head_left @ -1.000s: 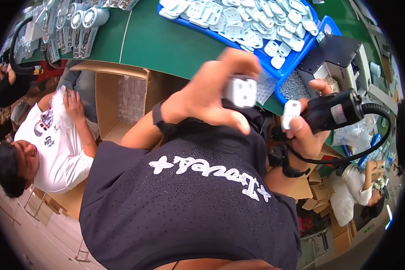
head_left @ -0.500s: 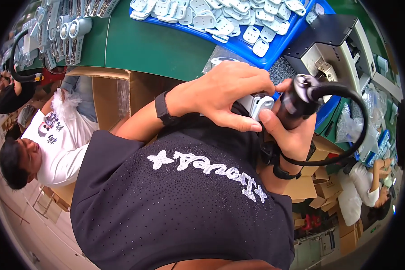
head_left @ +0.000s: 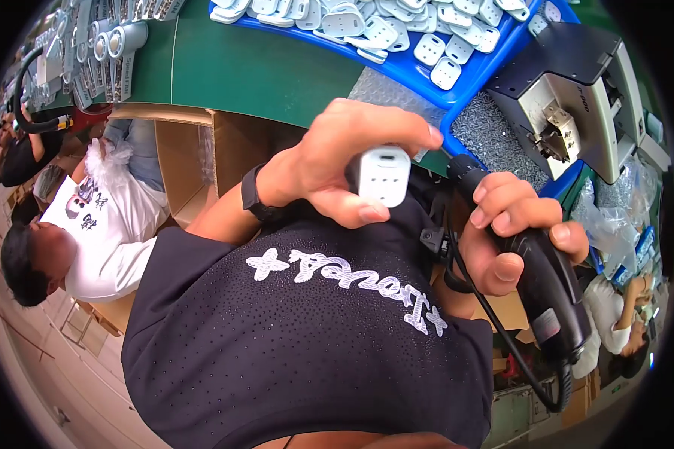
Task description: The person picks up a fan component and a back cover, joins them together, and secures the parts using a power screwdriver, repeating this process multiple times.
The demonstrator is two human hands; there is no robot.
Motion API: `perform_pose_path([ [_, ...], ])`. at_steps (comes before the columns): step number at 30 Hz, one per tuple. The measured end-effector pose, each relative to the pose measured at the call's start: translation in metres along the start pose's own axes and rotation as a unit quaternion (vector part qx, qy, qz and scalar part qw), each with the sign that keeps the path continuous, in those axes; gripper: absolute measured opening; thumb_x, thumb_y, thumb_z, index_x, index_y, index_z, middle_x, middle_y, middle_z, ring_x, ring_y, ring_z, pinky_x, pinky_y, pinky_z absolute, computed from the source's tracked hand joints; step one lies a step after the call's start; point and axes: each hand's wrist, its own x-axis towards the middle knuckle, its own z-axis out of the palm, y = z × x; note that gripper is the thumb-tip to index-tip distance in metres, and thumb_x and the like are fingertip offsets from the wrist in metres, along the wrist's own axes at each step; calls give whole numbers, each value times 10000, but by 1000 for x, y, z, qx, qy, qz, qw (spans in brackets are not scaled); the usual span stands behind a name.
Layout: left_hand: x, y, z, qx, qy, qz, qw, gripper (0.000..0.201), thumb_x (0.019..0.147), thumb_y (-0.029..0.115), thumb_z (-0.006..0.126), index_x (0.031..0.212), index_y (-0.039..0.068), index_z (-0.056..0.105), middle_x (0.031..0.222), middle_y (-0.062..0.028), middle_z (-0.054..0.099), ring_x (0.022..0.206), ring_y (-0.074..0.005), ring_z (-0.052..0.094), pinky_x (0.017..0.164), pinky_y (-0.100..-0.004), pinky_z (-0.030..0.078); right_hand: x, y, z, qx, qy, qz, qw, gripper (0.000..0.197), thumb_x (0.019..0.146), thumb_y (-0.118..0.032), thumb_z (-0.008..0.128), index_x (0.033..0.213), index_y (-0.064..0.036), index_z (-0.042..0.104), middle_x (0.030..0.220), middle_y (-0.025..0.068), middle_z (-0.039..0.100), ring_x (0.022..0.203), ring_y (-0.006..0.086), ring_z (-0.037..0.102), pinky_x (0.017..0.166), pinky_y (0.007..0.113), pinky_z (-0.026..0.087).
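Left hand fingers clamped on white plug housing, below blue tray. Right hand wrapped around black electric screwdriver, right of housing.

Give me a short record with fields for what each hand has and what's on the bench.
Left hand: pinches a white plastic plug housing between thumb and fingers
Right hand: wraps a black corded electric screwdriver
Bench: green table with a blue tray of white housings
Beside tray: grey machine
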Motion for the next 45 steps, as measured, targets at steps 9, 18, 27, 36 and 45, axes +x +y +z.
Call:
perform_pose_path([
  [9, -12, -13, -1, 0, 68, 61, 996, 577, 853, 396, 724, 1158, -45, 509, 791, -134, 564, 655, -204, 547, 555, -327, 454, -10, 36, 7, -64, -34, -116, 991, 475, 869, -181, 705, 1174, -100, 350, 826, 122, 554, 550, 220, 540, 530, 390, 504],
  [18, -9, -12, 6, -43, 57, 11, 997, 565, 827, 403, 751, 1111, -29, 522, 797, -123, 572, 706, -220, 578, 599, -336, 483, -5, 17, 4, -90, -51, -164, 981, 497, 845, -156, 723, 1182, -81, 366, 836, 94, 555, 548, 204, 552, 507, 365, 514],
  [27, 23, -26, 18, 114, -33, 94, 989, 555, 844, 493, 689, 984, -31, 571, 728, -120, 586, 640, -260, 606, 593, -341, 500, 75, -62, -61, -325, 211, -488, 782, 427, 969, -566, 502, 1127, -170, 509, 844, -46, 499, 547, 95, 452, 518, 333, 428],
  [36, -2, -16, 7, 9, 61, 41, 997, 562, 845, 465, 678, 1040, -51, 572, 798, -142, 611, 678, -276, 612, 594, -357, 502, 9, -3, 1, -88, -11, -211, 973, 557, 910, -319, 709, 1245, -84, 331, 874, 87, 548, 578, 195, 572, 476, 370, 494],
  [45, -4, -16, -1, 26, 38, 64, 997, 559, 831, 445, 692, 1054, -52, 568, 814, -149, 612, 690, -287, 617, 603, -382, 513, -9, 46, 5, -43, -3, -128, 991, 516, 900, -232, 728, 1195, -86, 331, 859, 130, 565, 570, 229, 568, 509, 374, 497],
])
